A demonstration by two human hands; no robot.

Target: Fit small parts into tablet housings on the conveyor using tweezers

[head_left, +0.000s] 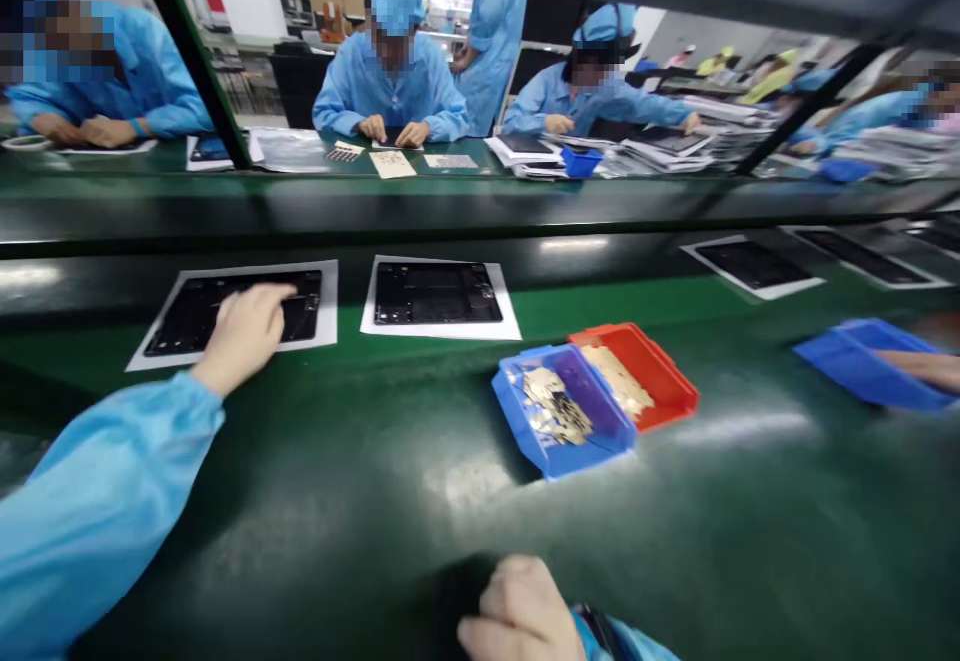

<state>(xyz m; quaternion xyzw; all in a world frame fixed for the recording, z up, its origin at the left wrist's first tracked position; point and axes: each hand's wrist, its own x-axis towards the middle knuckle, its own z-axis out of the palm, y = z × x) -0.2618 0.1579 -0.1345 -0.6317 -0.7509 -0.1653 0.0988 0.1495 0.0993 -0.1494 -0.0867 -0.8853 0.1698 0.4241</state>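
My left hand [251, 329] reaches over a black flat device housing [191, 316], which lies on a white sheet [328, 301]. Its fingers are stretched out above the housing; whether they touch it I cannot tell. To the right, a second black housing [439, 293] rests on its own white sheet [367, 316]. Low in the view, my right hand [521, 613] is held over the green bench with its fingers curled in. Anything inside those fingers is hidden. Nearest beyond it stands a blue bin [559, 461] with small gold-coloured pieces [555, 406].
A red bin [671, 381] with pale pieces adjoins the blue one. Further right, another person's hand [926, 369] reaches into a blue bin [847, 356]. More housings [754, 264] lie along the green belt. Behind the raised ledge [450, 203], several people in blue work.
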